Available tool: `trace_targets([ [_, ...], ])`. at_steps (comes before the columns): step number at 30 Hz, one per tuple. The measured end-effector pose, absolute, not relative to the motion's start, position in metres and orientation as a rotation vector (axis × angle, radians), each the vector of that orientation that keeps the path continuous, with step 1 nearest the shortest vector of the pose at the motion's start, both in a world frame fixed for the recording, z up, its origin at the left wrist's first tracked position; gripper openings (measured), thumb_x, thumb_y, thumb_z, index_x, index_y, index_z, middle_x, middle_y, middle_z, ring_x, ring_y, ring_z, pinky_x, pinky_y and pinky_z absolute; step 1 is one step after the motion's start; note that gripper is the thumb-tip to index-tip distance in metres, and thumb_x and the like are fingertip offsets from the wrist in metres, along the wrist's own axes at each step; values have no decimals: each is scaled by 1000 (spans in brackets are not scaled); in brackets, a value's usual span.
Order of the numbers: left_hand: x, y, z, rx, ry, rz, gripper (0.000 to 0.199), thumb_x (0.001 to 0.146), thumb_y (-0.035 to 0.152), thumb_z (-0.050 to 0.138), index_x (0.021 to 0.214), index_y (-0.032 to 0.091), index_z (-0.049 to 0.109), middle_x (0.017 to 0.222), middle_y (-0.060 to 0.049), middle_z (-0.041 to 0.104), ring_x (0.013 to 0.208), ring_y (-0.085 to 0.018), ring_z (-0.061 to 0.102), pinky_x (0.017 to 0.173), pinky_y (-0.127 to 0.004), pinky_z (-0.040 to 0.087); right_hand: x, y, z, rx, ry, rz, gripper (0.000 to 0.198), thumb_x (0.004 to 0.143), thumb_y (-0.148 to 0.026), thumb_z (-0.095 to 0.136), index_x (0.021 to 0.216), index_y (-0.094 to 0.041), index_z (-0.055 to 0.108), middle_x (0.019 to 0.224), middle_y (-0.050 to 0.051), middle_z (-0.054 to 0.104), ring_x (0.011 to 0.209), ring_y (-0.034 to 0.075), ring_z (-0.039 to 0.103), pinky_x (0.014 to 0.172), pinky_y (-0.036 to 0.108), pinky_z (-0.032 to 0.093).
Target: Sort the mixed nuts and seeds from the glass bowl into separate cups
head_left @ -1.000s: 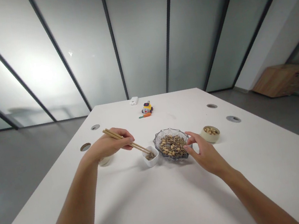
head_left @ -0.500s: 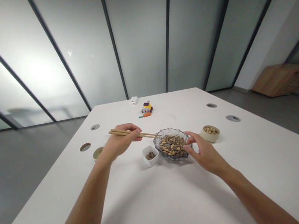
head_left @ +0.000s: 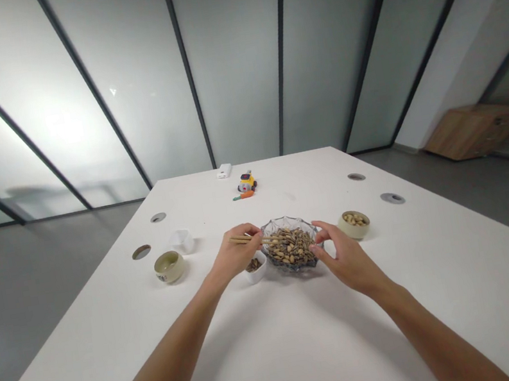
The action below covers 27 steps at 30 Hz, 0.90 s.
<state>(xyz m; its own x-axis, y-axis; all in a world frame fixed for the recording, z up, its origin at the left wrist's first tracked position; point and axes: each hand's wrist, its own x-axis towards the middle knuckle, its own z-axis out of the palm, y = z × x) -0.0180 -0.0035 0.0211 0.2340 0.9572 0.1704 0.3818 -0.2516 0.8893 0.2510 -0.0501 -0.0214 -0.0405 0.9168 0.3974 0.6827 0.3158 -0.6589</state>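
My left hand (head_left: 236, 255) is closed around a pair of wooden chopsticks (head_left: 240, 240). Their tips reach among the sunflower seeds and larger pale nuts (head_left: 293, 247) in a clear faceted glass bowl (head_left: 284, 222). On the bowl's right side, my right hand (head_left: 348, 260) holds the rim between thumb and fingers. Just left of the glass bowl stands a small white dish (head_left: 257, 274) with dark seeds in it, partly hidden by my left hand. A cream cup (head_left: 356, 233) full of pale nuts is beyond my right hand.
On the left are an empty-looking cream cup (head_left: 171, 276) and a white square dish (head_left: 182, 241). Farther back lie a yellow toy vehicle (head_left: 247, 182), a toy carrot (head_left: 245, 195) and a white device (head_left: 224, 171). Round holes (head_left: 142, 252) pierce the white table (head_left: 290, 347).
My left hand has moved right and nearer with the chopsticks, which now reach deeper over the seeds. The cream cup and white dish on the left have come into view. My right hand stays at the bowl.
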Motion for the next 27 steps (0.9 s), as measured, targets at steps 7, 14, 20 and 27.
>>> trace_targets([
  [7, -13, -9, 21, 1853, 1227, 1013, 21, 91, 40, 62, 82, 23, 71, 80, -2, 75, 76, -19, 70, 68, -27, 53, 250, -51, -21, -1444, -1780, 366, 56, 99, -53, 57, 144, -21, 58, 106, 10, 75, 93, 29, 70, 81, 45, 58],
  [14, -18, -7, 25, 1867, 1208, 1046, 22, 92, 40, 62, 81, 23, 73, 80, -2, 76, 76, -19, 69, 68, -27, 51, 249, -51, -19, -1443, -1776, 356, 56, 98, -52, 57, 143, -20, 58, 105, 10, 75, 90, 28, 70, 81, 45, 58],
  [20, -45, -9, 63, 1929, 1277, 926, 19, 88, 37, 65, 82, 22, 75, 80, -3, 78, 77, -20, 71, 65, -26, 49, 249, -52, -16, -1444, -1781, 371, 57, 98, -52, 56, 144, -18, 57, 104, 10, 74, 86, 27, 68, 81, 44, 57],
  [27, -96, -22, 102, 1985, 1337, 766, 30, 88, 52, 70, 88, 24, 79, 83, -4, 80, 80, -23, 74, 63, -27, 48, 251, -51, -20, -1425, -1788, 380, 56, 99, -53, 57, 144, -19, 57, 106, 11, 74, 85, 27, 68, 78, 43, 57],
])
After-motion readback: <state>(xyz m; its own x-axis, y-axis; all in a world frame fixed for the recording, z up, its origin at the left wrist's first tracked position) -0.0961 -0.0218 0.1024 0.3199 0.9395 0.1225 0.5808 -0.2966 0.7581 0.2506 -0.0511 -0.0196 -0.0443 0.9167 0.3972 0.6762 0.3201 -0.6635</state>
